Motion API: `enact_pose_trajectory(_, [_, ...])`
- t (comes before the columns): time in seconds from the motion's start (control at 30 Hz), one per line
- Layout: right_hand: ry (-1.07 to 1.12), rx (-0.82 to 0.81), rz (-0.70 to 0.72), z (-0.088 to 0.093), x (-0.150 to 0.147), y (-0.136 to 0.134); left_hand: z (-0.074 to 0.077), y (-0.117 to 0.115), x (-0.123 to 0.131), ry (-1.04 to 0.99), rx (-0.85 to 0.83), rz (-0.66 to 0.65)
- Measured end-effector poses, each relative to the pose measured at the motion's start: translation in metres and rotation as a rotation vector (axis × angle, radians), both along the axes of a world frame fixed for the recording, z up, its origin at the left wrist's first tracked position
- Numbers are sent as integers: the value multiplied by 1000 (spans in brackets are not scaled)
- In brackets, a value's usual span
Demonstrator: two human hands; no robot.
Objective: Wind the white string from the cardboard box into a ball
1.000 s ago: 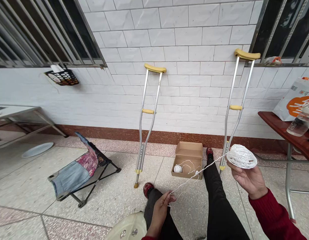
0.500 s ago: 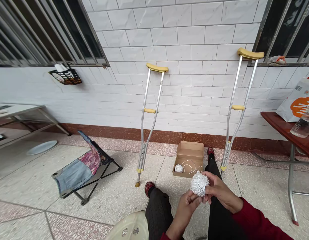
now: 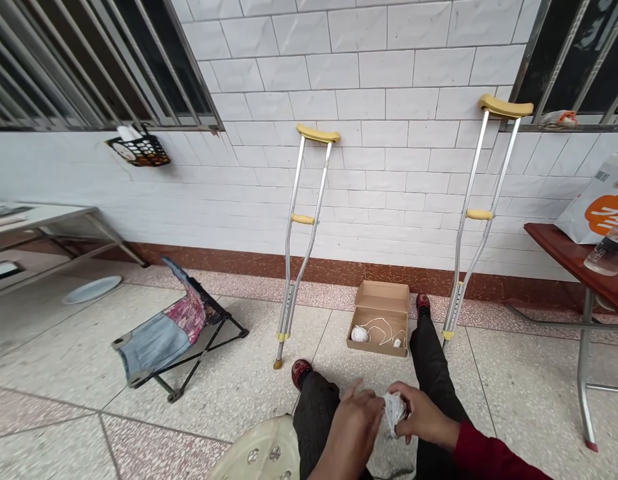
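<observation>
A ball of white cord (image 3: 393, 413) is between my hands, low in front of my knees. My right hand (image 3: 429, 417) grips it from the right, with the thumb and fingers wrapped round its side. My left hand (image 3: 353, 430) has its back toward me; its fingers are bent against the ball's left side, and one finger lifts away. The left fingertips are partly hidden. Beyond them, an open cardboard box (image 3: 379, 348) stands on the floor, with a second white ball (image 3: 359, 334), a loose strand and a small white bundle (image 3: 397, 343) inside.
Two crutches (image 3: 303, 219) (image 3: 479, 215) lean on the tiled wall. A folding chair (image 3: 159, 343) stands at the left, and a pale plastic stool (image 3: 261, 453) is by my left leg. At the right is a red-brown table (image 3: 553, 243) with a bag (image 3: 593, 207) and a bottle (image 3: 609, 253).
My left hand has turned over, its back now toward me, and moved up along the ball's left side. The ball is slightly lower and turned. The small bundle in the box has come into sight.
</observation>
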State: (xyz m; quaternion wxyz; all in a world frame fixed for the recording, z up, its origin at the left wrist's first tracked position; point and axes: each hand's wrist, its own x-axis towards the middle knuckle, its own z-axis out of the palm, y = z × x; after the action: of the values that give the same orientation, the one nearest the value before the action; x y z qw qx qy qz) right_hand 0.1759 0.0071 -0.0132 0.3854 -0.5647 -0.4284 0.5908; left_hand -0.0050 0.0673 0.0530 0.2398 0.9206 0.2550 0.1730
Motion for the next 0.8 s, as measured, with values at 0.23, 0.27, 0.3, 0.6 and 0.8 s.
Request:
enact_pose_trajectory(0.23, [452,-107,19,47,-2,-20,-30,8,3,-119,-149,49])
enact_pose_trajectory(0.27, [478,-99,0,55,3,-18,-41,1,4,-139,-210,66])
enact_pose_trajectory(0.3, [492,-73,-31,62,8,-14,-51,-6,6,-149,-275,84])
enact_pose_trajectory(0.6, [-330,131,-289,1,23,25,-56,-37,2,-18,-250,50])
enact_pose_trajectory(0.8, [-103,-127,4,-29,0,-24,-44,-6,-9,16,33,-40])
